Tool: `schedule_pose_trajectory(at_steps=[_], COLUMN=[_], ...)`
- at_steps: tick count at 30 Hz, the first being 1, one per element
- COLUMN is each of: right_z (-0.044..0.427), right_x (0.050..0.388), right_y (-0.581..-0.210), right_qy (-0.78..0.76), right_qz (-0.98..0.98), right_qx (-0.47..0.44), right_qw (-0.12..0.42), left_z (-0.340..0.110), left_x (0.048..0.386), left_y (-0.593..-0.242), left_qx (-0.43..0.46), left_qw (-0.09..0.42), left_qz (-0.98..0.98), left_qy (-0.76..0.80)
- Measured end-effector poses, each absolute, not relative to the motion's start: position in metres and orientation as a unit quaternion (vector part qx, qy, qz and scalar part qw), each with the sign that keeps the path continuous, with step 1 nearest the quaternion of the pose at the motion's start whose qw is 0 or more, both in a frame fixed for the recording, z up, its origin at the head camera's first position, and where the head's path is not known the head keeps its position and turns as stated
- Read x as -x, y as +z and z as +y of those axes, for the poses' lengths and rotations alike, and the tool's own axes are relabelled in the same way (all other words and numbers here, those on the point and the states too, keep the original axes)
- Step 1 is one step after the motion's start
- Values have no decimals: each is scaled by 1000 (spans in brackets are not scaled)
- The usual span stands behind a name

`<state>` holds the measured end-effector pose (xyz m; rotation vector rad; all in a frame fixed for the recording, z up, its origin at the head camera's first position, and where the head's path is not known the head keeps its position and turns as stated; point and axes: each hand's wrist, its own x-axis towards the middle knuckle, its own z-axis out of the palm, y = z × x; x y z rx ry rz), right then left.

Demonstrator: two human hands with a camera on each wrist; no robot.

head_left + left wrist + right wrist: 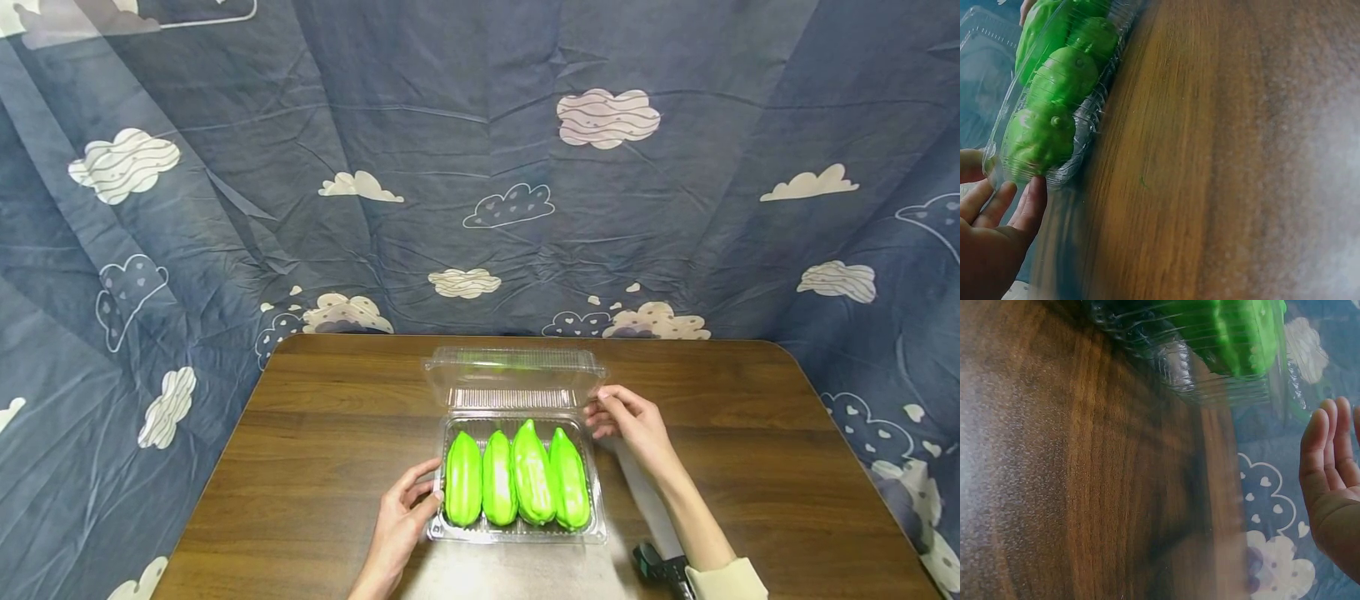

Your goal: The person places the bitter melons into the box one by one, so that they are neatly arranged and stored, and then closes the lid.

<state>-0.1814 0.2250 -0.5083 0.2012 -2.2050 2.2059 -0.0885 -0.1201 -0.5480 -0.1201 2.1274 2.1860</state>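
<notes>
A clear plastic clamshell box (517, 537) sits on the table with its lid (517, 379) raised at the far side. Inside lie several bright green, long, lightly ribbed vegetables or fruits (534, 479) side by side, tapered ends pointing away; their kind is unclear. My left hand (401, 521) grips the box's left edge, thumb at the rim and fingertips against the side wall (1022, 112). At the box's back right, my right hand (633, 429) has its fingertips beside the lid's lower corner. Its fingers (1315, 434) look fairly straight in the right wrist view.
The brown wooden table (322, 433) extends to both sides of the box. Behind it hangs a dark blue cloth (435, 150) with cloud prints. A black device (660, 571) is strapped at the right wrist, near a pale sleeve (727, 581).
</notes>
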Motion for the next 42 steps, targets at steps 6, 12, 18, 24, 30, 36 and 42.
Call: schedule_pose_trajectory(at_steps=[6,12,18,24,30,36,42], right_z=[225,224,224,228,230,232,233], right_x=[172,163,157,150,139,129,117], right_y=[-506,-503,-498,-495,-491,-493,-497], right_qy=[707,705,692,680,651,665,669], right_qz=[-706,-708,-721,-730,-754,-736,-730], right_qx=[-44,-28,-7,-23,-36,-78,-87], right_qw=[-13,-30,-40,-64,-80,-98,-105], left_z=[-120,-120,-119,-119,-119,-118,-118], left_x=[89,88,89,89,90,90,88], left_y=[-548,-548,-548,-549,-550,-550,-548], left_qx=[39,37,37,35,32,32,46], left_qw=[43,44,42,39,27,22,37], left_qz=[697,695,693,693,703,703,700], left_qy=[715,717,719,719,710,710,711])
